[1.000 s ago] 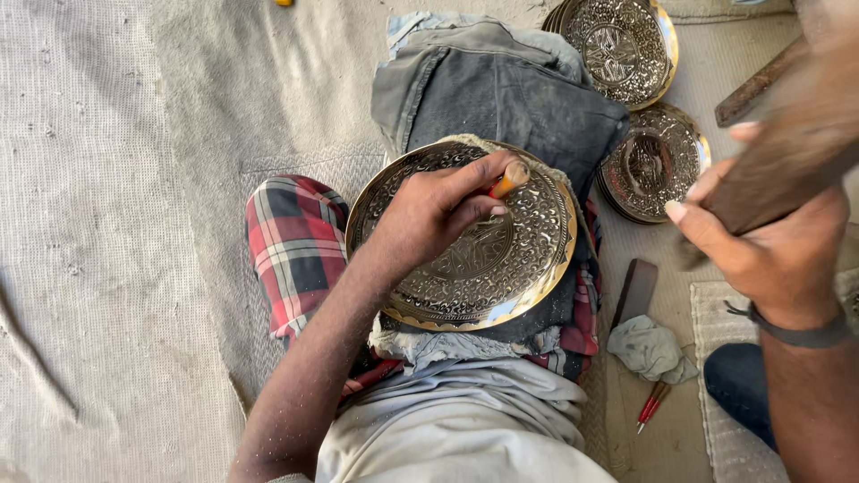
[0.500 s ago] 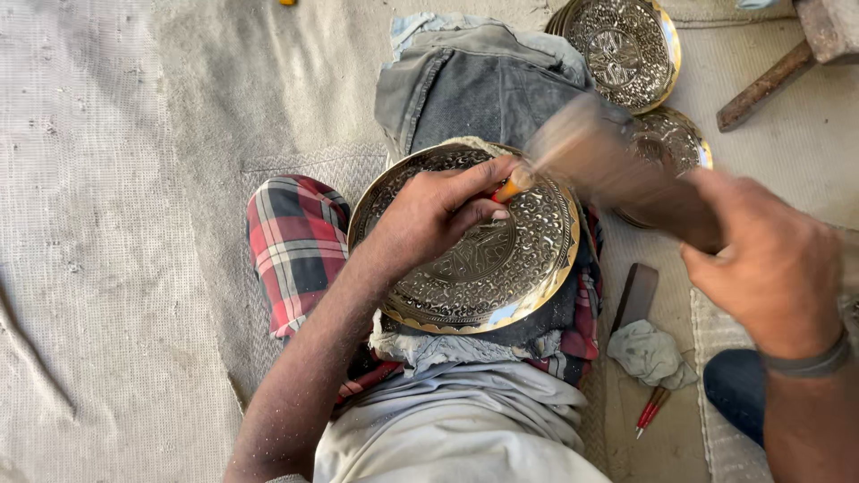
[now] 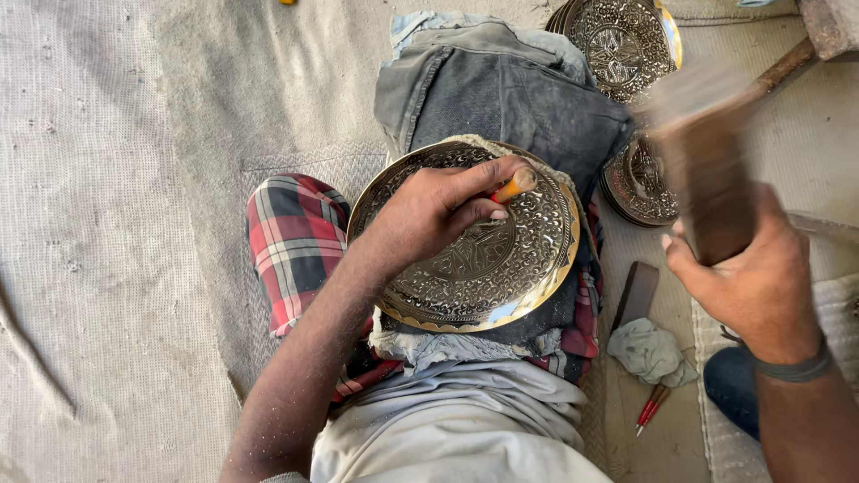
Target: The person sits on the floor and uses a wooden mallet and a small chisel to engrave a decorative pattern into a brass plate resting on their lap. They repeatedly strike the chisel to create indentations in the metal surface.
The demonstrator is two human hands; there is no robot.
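Three engraved metal plates are in view: one plate (image 3: 483, 259) rests on your lap at centre frame, over folded denim (image 3: 510, 98) and a red plaid cloth (image 3: 291, 237), and two more plates (image 3: 626, 40) sit at the upper right, one stacked edge showing behind, the other (image 3: 637, 179) lower and partly hidden by the denim. One punch (image 3: 514, 186), orange-handled, stands on the lap plate's upper rim area. One mallet (image 3: 707, 170), blurred, is raised at the right of the frame.

Your left forearm runs up from the bottom edge, and your left hand (image 3: 429, 215) lies over the plate, fingers closed around the punch. Your right arm enters from the lower right, a band at the wrist; your right hand (image 3: 761, 277) is clenched around the mallet's handle, held well apart from the punch.

On the ground at lower right lie one crumpled rag (image 3: 651, 351), one dark flat bar (image 3: 635, 293) and two red pencils (image 3: 650, 407).
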